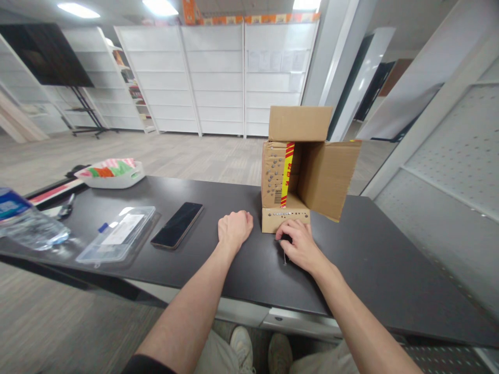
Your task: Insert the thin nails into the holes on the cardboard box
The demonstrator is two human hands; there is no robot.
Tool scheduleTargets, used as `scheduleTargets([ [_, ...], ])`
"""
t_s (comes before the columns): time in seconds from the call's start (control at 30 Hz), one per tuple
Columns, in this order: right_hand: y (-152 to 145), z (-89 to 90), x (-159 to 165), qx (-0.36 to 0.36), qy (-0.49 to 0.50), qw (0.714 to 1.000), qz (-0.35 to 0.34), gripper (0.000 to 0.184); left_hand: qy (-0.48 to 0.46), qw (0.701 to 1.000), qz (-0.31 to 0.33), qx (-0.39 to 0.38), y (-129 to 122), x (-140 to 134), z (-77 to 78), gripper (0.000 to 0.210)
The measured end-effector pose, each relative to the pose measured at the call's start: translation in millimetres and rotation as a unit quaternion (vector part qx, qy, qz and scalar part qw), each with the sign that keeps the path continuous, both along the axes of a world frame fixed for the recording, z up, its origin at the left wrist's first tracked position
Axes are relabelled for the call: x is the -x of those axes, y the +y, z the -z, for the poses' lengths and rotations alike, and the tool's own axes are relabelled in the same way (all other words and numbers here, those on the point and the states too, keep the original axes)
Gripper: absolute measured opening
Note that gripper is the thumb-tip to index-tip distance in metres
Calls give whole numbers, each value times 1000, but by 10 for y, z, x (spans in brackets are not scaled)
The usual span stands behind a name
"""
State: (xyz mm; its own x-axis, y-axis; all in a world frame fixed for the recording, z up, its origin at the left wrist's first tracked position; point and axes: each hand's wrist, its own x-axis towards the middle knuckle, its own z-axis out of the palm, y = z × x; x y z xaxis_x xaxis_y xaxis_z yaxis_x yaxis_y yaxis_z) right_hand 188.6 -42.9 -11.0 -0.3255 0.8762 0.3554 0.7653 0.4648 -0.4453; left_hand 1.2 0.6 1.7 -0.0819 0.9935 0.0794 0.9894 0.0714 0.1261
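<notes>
Leftmost, a clear plastic bottle [37, 228] with a blue label lies on its side on the dark table [374, 259], partly cut off by the frame edge. Farther back, a black screen [47, 57] stands on a wheeled frame. Near the table's far edge is a white basket [117, 182] of pink, orange and green things. Next come a transparent lidded case [102, 252] with a white card in it and, just beside it, a black phone [177, 226], lying flat and tilted.

The left hand [235, 228] rests on the tabletop in a loose fist, fingers clenched, with nothing visible in it. To its right, near the table's far edge, stands the open cardboard box [312, 176]. Small metal dots cover its left panel [273, 176], beside a strip of yellow-and-red tape [287, 171], and more run in a row across the lower flap [286, 214].

The right hand [298, 239] is at that flap, its fingers curled down in front of it. A thin pale piece [284, 257] shows below the fingertips; I cannot tell whether they grip it, or whether they touch the flap.
</notes>
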Motion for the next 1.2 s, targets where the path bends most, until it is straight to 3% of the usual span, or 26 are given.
scheduleTargets([
  [0.53,-116,-127,93,22,-37,995,-95,18,-2,1000,-1,-3,-2,0,11,49],
  [0.9,-114,-139,107,21,-47,995,-80,16,10,1000,3,-9,3,3,26,50],
  [1.2,-71,-60,81,-29,-17,999,-20,8,6,1000,2,-11,-2,-1,5,48],
])
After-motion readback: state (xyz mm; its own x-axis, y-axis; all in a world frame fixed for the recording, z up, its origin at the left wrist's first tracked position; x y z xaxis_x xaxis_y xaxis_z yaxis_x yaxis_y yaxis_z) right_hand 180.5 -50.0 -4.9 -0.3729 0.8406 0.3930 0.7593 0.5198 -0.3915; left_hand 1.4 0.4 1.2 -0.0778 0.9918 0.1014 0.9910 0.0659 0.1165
